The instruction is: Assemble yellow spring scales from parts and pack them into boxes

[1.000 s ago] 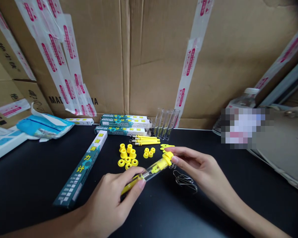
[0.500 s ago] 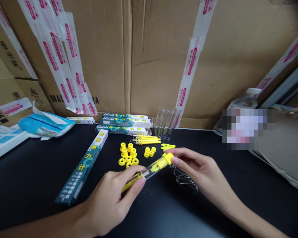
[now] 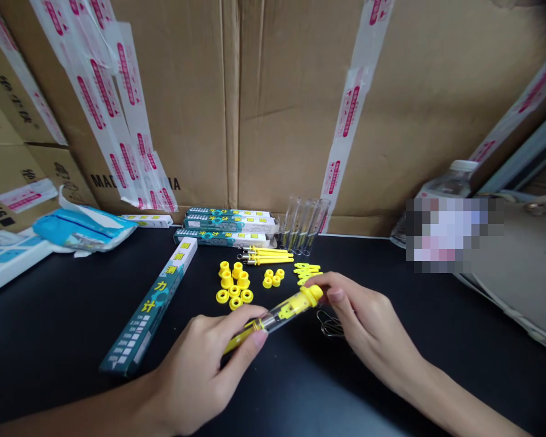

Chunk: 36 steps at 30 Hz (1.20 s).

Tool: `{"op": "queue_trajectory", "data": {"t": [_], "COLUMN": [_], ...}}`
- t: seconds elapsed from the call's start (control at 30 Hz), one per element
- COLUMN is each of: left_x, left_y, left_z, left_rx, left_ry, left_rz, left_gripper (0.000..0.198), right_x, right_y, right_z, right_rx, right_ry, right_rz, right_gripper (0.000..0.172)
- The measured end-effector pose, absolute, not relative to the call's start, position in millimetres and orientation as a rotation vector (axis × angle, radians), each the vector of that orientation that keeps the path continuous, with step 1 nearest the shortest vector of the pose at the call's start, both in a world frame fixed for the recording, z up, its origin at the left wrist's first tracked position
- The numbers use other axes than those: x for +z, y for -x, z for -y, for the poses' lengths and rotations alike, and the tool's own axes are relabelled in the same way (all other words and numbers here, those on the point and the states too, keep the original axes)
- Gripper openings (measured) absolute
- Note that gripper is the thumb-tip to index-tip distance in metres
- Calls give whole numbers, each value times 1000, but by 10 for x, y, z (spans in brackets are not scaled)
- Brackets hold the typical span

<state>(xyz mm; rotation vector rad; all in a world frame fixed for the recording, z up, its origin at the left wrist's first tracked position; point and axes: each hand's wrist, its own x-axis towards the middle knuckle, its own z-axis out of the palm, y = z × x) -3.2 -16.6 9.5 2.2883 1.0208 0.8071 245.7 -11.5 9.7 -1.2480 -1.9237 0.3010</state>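
The clear tube (image 3: pixel 278 318) is held aslant above the middle of the black desk (image 3: pixel 295 394), its yellow cap (image 3: pixel 311 296) towards the right and a yellow rod with a metal part inside. From the left, a blue packet (image 3: pixel 84 227) lies near the desk's back edge, then a long printed box (image 3: pixel 152 303) slants forward from there. The left hand (image 3: pixel 209 358) clamps the tube between thumb and fingers. Beyond it, printed boxes (image 3: pixel 227 223) are stacked along the back edge, with yellow collars (image 3: pixel 226 283), yellow rods (image 3: pixel 273 261) and small yellow caps (image 3: pixel 276 281) grouped in front. Clear tubes (image 3: pixel 306 227) stand near the back edge, flat yellow pieces (image 3: pixel 309 267) before them, and metal hooks (image 3: pixel 330 326) lie nearer, partly hidden by the right hand (image 3: pixel 368 315). Its thumb is off the cap; whether its other fingertips touch it, I cannot tell. Rightmost, a bottle (image 3: pixel 464 176) stands by the back edge beside a greyish bag (image 3: pixel 519 261).
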Motion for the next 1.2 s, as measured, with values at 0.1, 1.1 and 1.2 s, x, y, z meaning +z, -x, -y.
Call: {"op": "queue_trajectory", "data": {"t": [0.1, 1.1, 1.2], "left_x": [98, 49, 43], "left_y": [25, 51, 58], "left_z": [154, 221, 213], "left_rx": [826, 849, 890], "left_ry": [-2248, -2428, -2446], "left_rz": [-1047, -980, -961], "left_gripper": [23, 22, 22], "right_x": [101, 132, 120], "right_y": [-2453, -2449, -2474], "right_z": [117, 153, 156], "right_rx": [494, 272, 313], "right_ry": [1250, 1117, 1014], "right_rz": [1810, 2030, 2040], "right_gripper": [33, 47, 45]}}
